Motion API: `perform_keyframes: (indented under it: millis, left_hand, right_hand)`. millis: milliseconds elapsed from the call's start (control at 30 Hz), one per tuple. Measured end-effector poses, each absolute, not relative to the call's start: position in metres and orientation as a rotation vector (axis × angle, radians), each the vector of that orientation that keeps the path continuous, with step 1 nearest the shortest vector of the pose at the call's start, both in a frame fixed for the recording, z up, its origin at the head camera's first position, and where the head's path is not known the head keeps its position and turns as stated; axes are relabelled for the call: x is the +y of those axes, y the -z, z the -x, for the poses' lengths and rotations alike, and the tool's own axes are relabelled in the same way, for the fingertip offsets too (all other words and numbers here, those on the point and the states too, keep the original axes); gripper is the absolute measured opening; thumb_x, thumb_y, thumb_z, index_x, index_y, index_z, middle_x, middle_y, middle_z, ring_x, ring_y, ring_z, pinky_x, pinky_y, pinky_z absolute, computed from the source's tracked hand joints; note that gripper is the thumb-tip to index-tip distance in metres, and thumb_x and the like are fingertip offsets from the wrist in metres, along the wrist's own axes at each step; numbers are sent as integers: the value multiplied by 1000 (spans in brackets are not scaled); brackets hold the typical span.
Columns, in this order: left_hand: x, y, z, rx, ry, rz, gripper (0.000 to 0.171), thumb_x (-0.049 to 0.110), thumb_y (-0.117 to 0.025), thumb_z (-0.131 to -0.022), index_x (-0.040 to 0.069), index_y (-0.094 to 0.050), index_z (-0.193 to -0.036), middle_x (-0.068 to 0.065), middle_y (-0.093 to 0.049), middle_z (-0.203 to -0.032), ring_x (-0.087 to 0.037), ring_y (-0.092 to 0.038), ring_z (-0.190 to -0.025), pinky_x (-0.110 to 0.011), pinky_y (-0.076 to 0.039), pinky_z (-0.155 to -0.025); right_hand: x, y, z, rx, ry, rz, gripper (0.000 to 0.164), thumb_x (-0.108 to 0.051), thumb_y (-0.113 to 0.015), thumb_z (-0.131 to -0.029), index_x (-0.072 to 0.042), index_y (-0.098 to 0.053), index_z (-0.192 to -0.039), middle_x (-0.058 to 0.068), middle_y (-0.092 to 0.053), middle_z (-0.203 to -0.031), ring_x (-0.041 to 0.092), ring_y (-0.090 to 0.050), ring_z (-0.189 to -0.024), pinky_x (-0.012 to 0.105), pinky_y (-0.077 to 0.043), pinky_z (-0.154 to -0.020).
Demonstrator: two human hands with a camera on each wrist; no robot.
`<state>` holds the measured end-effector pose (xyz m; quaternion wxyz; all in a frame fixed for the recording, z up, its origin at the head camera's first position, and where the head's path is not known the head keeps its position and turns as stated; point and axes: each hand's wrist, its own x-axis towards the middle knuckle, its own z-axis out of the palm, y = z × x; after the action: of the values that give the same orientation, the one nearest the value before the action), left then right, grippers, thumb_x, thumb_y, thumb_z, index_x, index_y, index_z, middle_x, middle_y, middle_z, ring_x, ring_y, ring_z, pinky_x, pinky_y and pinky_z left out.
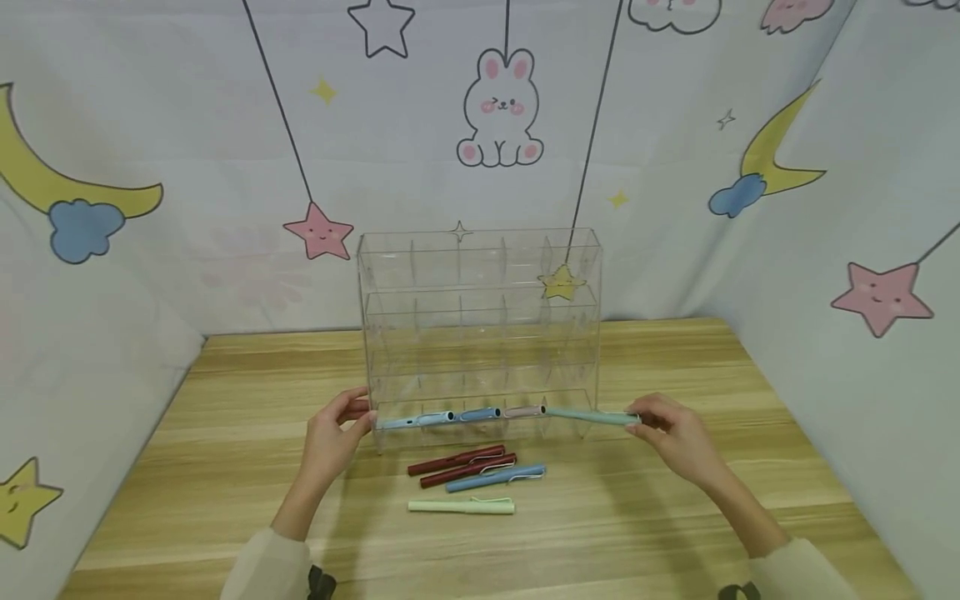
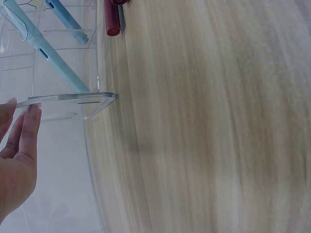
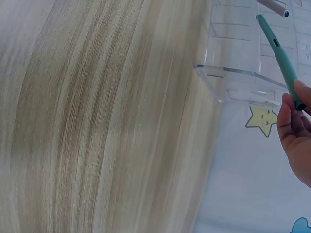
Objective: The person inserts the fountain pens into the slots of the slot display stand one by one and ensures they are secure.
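A clear acrylic rack with rows of compartments stands on the table. Its lower left side wall is pinched between the thumb and fingers of my left hand. My right hand, at the rack's right side, holds a green pen by its end. The pen's other end reaches over the rack's bottom row, close to a pinkish pen. Further left in that row lie a blue pen and a light blue pen, the latter slanting in the left wrist view.
On the wooden table before the rack lie two dark red pens, a blue pen and a pale green pen. A white cloth with cartoon prints hangs behind and along both sides.
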<state>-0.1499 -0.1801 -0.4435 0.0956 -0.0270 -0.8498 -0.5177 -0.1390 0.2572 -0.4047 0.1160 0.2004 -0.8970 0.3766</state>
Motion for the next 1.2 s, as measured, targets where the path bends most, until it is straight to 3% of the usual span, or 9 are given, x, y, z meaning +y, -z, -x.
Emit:
perform_keyframes:
  millis: [367, 700, 1200]
  left_hand:
    - [-179, 442, 151, -2531, 1540, 63, 34, -2, -62, -84, -6, -54, -118, -20, -62, -99, -32, -61, -92, -24, -54, -71]
    - [-179, 441, 151, -2512, 1540, 60, 34, -4, -63, -83, -7, -55, -116, -20, -62, -97, -33, -61, -90, -23, -54, -69]
    - [-179, 440, 150, -2506, 1564, 55, 34, -4, -63, -83, -7, -55, -116, -21, -62, -98, -34, -60, -92, -23, -54, -70]
  right_hand:
    - [242, 419, 154, -2643, -1166, -526, 16, 4, -70, -75, 0, -66, -89, 2, -58, -82, 8, -51, -67, 20, -49, -58]
    - [224, 422, 165, -2618, -1167, -609, 18, 6, -71, -73, 3, -66, -90, 7, -57, -82, 8, -50, -66, 21, -49, -58]
    - [205, 422, 171, -2641, -1213, -613, 19, 6, -70, -75, 6, -65, -93, 5, -56, -85, 11, -49, -66, 20, -47, -57]
